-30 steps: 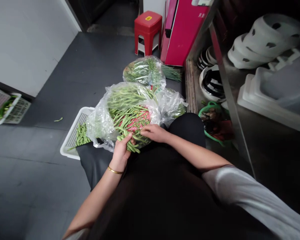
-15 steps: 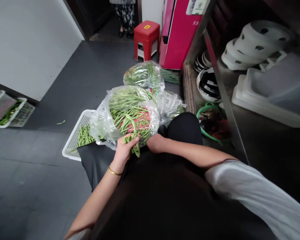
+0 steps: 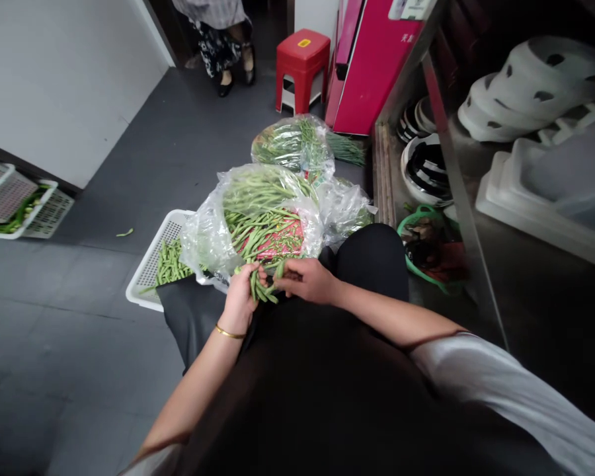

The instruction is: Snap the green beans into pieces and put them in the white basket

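My left hand is closed around a small bunch of green beans, whose ends poke out towards my right hand. My right hand pinches the end of a bean at the bunch's right side; its fingertips are partly hidden. Just beyond both hands lies an open clear plastic bag full of long green beans. Something flat and red shows in its mouth, strewn with short bean bits. To the left, partly under the bag and my dark apron, a white perforated basket holds short bean pieces.
Behind sit another bag of thin green stalks and a red stool. A person stands near the doorway. On the right are a metal shelf and a green basket. White crates stand far left.
My right hand has come up from beside my knee to the beans in my left hand. The person at the back has stepped forward. The view has shifted slightly.
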### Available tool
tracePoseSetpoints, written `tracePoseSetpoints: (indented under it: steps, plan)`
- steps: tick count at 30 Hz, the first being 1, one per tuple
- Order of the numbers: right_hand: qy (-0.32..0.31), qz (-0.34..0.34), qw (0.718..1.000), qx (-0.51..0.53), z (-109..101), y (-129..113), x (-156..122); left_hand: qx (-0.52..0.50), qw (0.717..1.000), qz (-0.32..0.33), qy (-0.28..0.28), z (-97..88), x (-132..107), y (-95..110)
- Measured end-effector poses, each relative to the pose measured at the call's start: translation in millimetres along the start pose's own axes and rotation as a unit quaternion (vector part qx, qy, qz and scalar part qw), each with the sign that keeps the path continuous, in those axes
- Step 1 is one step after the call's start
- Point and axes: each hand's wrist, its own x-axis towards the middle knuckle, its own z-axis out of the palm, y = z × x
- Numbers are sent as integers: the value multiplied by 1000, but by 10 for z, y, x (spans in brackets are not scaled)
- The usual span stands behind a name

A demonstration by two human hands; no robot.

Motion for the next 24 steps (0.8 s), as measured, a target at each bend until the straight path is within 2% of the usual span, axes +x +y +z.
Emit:
tracePoseSetpoints:
  steps: [2, 4, 6, 8, 11, 13, 16, 18, 19, 21, 23, 24]
  plan:
    - [-58, 63, 995, 59, 48, 113, 8, -16, 1000, -5, -4, 17, 17, -12]
    - [-84, 114, 984, 108, 54, 273, 83, 4, 999, 5, -41, 43, -23, -4]
    - [-94, 125, 980, 122, 14, 411, 159, 59, 994, 8, -87, 47, -93, 31]
    - [-131, 138, 973, 134, -63, 480, 182, 130, 982, -4, -138, 18, -159, 79]
    - [-221, 168, 950, 145, -185, 450, 97, 204, 957, -24, -203, -47, -214, 126]
    - [-241, 141, 955, 95, -223, 380, 9, 211, 950, -40, -227, -64, -219, 119]
    - [-174, 8, 980, -92, -201, 278, -36, 169, 947, -86, -261, -24, -204, 67]
    - [-108, -65, 963, -237, -192, 245, 53, 116, 951, -102, -266, 14, -186, 41]
    - [-80, -77, 948, -298, -207, 244, 136, 86, 958, -98, -257, 22, -173, 42]
    - [-17, -55, 916, -396, -274, 274, 352, 22, 976, -74, -206, 1, -142, 77]
    - [42, -5, 880, -474, -340, 345, 574, -27, 990, -54, -128, -67, -106, 149]
    - [48, 14, 861, -506, -344, 396, 665, -42, 994, -48, -92, -109, -91, 189]
